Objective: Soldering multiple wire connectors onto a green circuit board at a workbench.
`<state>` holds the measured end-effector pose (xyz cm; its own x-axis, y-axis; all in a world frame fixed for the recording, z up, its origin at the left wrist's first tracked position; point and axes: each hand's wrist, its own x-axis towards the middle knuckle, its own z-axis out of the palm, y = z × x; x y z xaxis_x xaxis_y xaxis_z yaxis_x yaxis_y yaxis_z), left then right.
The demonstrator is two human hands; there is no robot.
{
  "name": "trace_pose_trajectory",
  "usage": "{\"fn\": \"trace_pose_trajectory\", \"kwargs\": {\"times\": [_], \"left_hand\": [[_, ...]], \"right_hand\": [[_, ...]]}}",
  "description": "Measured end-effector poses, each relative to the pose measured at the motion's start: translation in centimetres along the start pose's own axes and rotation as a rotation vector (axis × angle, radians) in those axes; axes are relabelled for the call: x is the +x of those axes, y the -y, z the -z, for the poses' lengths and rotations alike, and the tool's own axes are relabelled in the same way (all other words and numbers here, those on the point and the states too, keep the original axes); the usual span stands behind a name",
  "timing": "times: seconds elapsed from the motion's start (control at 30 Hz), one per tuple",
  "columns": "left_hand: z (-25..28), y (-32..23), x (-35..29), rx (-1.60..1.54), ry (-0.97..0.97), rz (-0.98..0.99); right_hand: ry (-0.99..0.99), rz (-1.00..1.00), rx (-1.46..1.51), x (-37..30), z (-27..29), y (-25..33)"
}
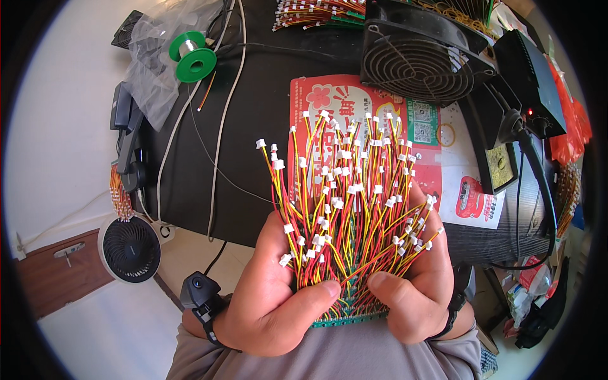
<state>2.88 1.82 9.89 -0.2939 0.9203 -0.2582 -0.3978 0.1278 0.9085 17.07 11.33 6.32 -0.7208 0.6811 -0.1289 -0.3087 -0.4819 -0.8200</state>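
Between my two hands is a green circuit board panel (348,320), its near edge close to my lap. Rows of red, yellow and black wires (354,244) rise from it, each tipped with a small white connector plug. My left hand (272,297) grips the panel's left side, its thumb laid over the wires. Round the right side, my right hand (411,297) is closed with its thumb pressed on the wire bases. Most of the board's face is hidden under the wires, and the fingers behind it are largely out of sight.
A red and white printed sheet (304,95) lies on the black table (253,82). Behind it stands a black fan with a wire guard (421,63). A green solder spool (196,65) is at back left. To the right are a black soldering station (529,82) and a sponge tray (500,166).
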Motion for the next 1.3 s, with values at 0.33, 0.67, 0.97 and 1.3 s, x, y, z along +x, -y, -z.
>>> {"fn": "trace_pose_trajectory", "kwargs": {"times": [0.33,0.67,0.97,1.3], "left_hand": [[0.04,-0.23,-0.1,-0.022,0.019,0.026],[0.05,-0.02,0.03,-0.106,0.042,0.008],[-0.03,-0.07,-0.13,-0.073,0.023,0.008],[-0.19,-0.08,0.0,-0.097,0.032,-0.009]], "right_hand": [[-0.021,-0.041,-0.001,-0.07,-0.1,0.35],[-0.036,-0.062,0.083,-0.01,-0.17,0.54],[-0.077,-0.086,0.12,-0.13,-0.42,0.66],[-0.098,-0.118,0.132,-0.09,-0.47,0.78]]}}
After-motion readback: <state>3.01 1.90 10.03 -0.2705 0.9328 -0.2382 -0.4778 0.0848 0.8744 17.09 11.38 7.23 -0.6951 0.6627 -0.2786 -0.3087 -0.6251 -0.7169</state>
